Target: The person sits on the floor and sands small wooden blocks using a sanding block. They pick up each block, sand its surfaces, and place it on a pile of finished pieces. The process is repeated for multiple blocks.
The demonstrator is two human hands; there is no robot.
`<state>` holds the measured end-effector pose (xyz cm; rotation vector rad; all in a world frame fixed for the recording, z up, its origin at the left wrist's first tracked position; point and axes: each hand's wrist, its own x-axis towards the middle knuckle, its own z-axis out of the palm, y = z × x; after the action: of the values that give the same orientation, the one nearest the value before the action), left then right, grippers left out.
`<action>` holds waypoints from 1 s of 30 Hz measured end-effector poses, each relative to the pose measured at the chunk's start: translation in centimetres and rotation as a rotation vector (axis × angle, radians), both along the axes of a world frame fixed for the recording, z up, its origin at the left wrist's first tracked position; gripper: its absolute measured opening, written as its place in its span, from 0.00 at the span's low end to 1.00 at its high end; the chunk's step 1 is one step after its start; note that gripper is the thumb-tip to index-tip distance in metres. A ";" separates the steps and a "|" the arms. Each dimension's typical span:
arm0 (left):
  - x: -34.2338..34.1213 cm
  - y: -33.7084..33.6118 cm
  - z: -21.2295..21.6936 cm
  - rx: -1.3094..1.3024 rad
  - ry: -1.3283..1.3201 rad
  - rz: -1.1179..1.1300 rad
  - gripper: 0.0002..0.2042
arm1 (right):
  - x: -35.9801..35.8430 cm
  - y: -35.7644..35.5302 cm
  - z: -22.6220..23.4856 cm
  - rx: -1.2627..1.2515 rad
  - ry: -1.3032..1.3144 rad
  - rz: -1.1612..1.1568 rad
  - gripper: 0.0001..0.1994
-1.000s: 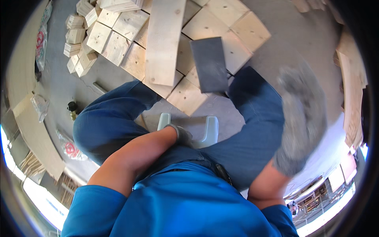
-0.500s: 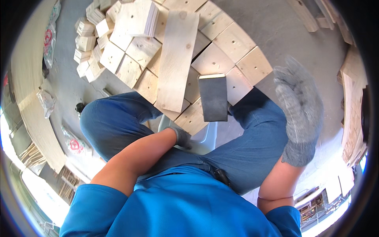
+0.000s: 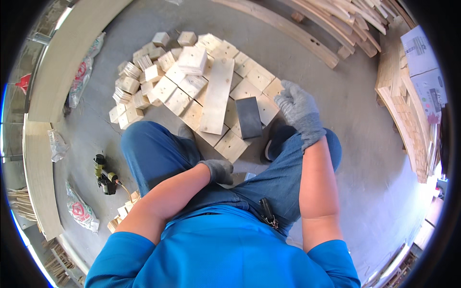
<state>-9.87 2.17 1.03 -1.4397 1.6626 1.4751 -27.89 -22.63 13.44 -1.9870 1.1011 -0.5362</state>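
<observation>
I am seated, looking down at my blue jeans and blue shirt. My left hand (image 3: 218, 170), in a grey glove, rests between my thighs on the seat, fingers curled; whether it grips anything is hidden. My right hand (image 3: 298, 109), also gloved, hovers with fingers spread just right of a dark grey block (image 3: 248, 117) lying on a layer of square wooden blocks (image 3: 235, 144). A long wooden plank (image 3: 217, 96) lies across those blocks. My dark shoe (image 3: 276, 144) sits under the right hand.
A loose pile of small wooden blocks (image 3: 137, 86) lies at the left. A nail gun (image 3: 104, 175) sits on the concrete floor to my left. Long timber strips (image 3: 336, 24) and stacked boards (image 3: 408, 110) line the far and right sides. Plastic bags (image 3: 79, 209) lie at left.
The view swung down and the block layer shifted toward the middle. My right hand dropped from high at the right to beside the dark block. The left hand stayed between my thighs.
</observation>
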 end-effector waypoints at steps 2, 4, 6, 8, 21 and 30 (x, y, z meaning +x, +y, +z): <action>-0.1 0.8 2.6 -0.044 -0.031 -0.027 0.28 | 0.3 0.4 -0.5 -0.018 0.012 0.027 0.27; 0.2 2.6 3.2 -0.026 -0.063 -0.030 0.27 | 1.7 0.9 -1.5 -0.055 0.045 0.078 0.27; 0.0 3.3 3.2 -0.061 -0.076 -0.061 0.24 | 1.7 1.0 -2.1 -0.094 0.063 0.074 0.26; -0.4 3.2 5.1 -0.138 -0.046 0.004 0.24 | 1.5 1.7 -3.0 -0.116 0.055 0.062 0.25; 2.9 0.9 9.2 -0.431 0.154 0.213 0.18 | -1.2 -0.8 -6.2 -0.081 0.081 0.009 0.23; 3.3 -0.1 8.3 -0.533 0.221 0.256 0.17 | 0.4 -0.4 0.2 0.263 -0.181 -0.162 0.23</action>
<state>-6.54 2.10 9.33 -1.8805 2.1943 1.4254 -27.51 -23.07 13.67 -1.6009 1.1602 -0.6097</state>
